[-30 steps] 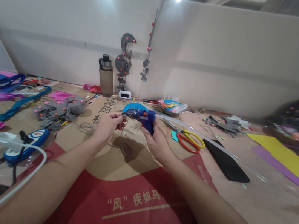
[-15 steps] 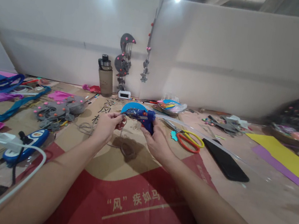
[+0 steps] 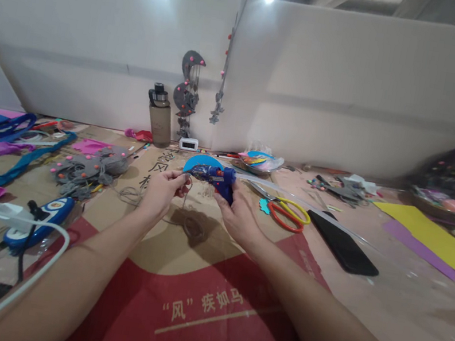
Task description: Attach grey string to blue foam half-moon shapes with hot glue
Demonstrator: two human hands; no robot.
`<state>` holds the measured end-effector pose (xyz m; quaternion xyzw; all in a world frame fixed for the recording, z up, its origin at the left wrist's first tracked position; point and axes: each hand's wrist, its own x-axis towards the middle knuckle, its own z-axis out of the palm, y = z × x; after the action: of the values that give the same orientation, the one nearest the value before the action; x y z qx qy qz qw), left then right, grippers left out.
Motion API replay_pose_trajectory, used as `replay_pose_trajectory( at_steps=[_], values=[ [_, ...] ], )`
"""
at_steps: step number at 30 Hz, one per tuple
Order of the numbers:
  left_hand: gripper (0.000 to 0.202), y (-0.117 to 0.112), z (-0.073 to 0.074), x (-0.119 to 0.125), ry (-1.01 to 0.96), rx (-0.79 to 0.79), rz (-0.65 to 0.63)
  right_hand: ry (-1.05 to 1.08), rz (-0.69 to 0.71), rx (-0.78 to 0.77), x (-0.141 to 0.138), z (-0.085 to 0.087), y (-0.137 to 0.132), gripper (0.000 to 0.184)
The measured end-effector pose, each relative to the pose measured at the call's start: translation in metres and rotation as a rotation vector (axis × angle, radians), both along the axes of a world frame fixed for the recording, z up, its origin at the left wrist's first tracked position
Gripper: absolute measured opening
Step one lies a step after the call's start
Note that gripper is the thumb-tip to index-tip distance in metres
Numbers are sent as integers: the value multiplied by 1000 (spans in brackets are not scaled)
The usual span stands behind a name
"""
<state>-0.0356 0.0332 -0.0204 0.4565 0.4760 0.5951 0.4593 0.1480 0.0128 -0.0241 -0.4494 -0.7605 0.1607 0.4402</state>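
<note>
My right hand (image 3: pixel 238 210) is wrapped round the handle of a blue hot glue gun (image 3: pixel 221 177), whose nozzle points left. A long clear glue stick (image 3: pixel 293 196) trails from its back end towards the right. With its fingertips pinched, my left hand (image 3: pixel 166 190) holds a thin grey cord (image 3: pixel 186 196) right at the nozzle. The cord hangs down and lies in a loop on the cardboard below. Whether the cord's end touches the nozzle is too small to tell. Behind the gun lies a blue round piece (image 3: pixel 204 162), partly hidden.
Scissors (image 3: pixel 288 212) and a black phone (image 3: pixel 343 242) lie to the right. At left are a grey felt pile (image 3: pixel 90 168), a blue power strip (image 3: pixel 38 224) and a white cable (image 3: pixel 58 229). A bottle (image 3: pixel 160 118) stands at the back, near hanging grey ornaments (image 3: pixel 188 85).
The hanging strand on the wall has swung slightly left. Both hands, the glue gun and the cord keep nearly the same position.
</note>
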Motion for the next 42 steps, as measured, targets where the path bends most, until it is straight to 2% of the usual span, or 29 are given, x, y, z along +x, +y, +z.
replay_pose_trajectory(
  at_steps=[11,23,26,30,32,34,38,40,42],
  values=[
    [25,2,0,-4,-29,19,6,1,-9,26,1,-1,2,40],
    [22,6,5,-9,-102,32,85,79,-36,-45,4,-4,8,38],
    [23,5,6,-9,-102,36,75,119,-109,-208,3,-7,11,30],
    [22,4,5,-6,-80,40,59,204,-73,-574,3,-15,17,19],
    [22,3,4,-5,-41,45,60,173,-85,-676,5,-19,20,18],
    [22,2,3,-4,21,57,59,55,-154,-628,9,-21,22,20],
    [24,-4,4,-1,186,76,75,-164,-327,-231,12,-16,18,20],
    [24,-9,7,2,329,121,106,-91,-295,-131,6,-10,12,18],
    [22,-16,9,6,518,215,147,117,-110,-170,-5,-5,6,17]
  ],
)
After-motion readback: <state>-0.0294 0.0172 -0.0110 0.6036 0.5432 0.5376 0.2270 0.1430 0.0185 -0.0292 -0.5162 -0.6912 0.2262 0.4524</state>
